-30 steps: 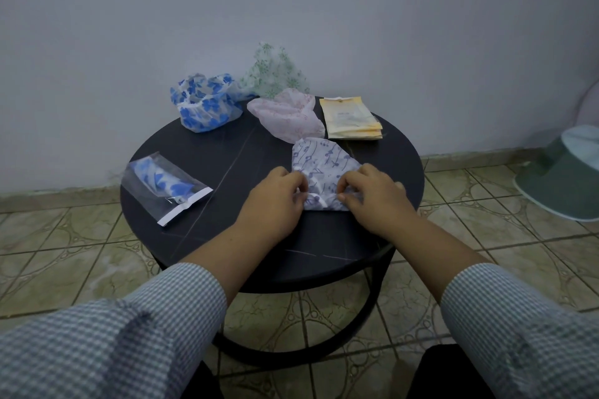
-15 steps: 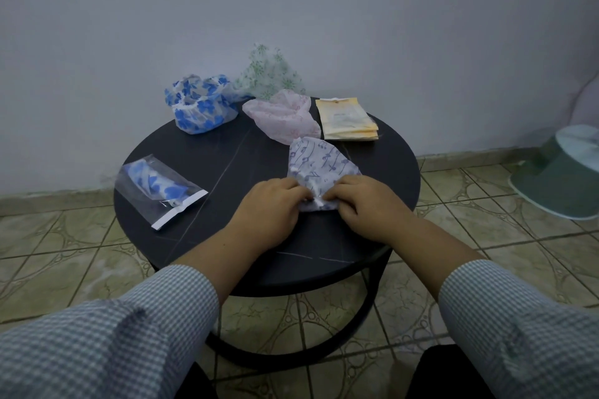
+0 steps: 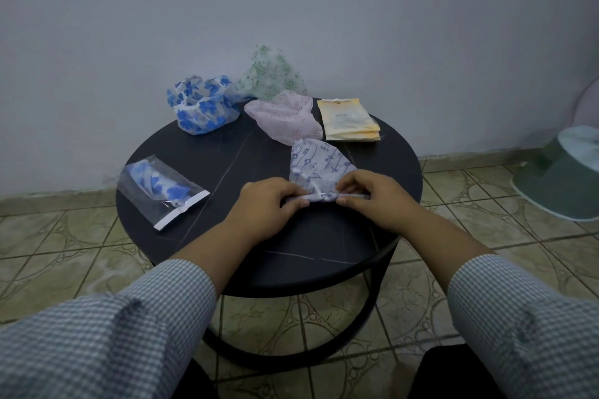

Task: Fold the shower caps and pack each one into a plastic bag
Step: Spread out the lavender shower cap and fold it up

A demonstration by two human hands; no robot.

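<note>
Left hand (image 3: 264,204) and right hand (image 3: 372,196) pinch the purple shower cap's (image 3: 319,165) near hem between curled fingers, seemingly stretching it straight for folding; its crown lies beyond them.

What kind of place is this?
Likely a home room, not a workshop: small round table against a plain wall, patterned floor tiles, an upturned basin on the floor.
</note>
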